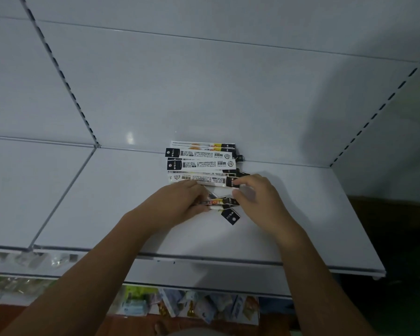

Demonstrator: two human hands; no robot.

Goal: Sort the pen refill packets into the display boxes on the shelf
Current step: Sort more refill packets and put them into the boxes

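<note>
Several long white pen refill packets (200,163) with black header tabs lie in a loose pile on the white shelf (301,214), against its back wall. My left hand (177,202) grips a small bundle of packets (222,202) by one end, just in front of the pile. My right hand (257,197) pinches the black-tab end of that bundle with thumb and fingers. One black tab (230,216) sticks out below the bundle. No display boxes show in this view.
The shelf's front edge (204,259) runs across below my forearms. A neighbouring white shelf (34,190) adjoins on the left. A slotted upright (378,112) marks the right corner. Hanging packaged goods (204,306) show on the level underneath.
</note>
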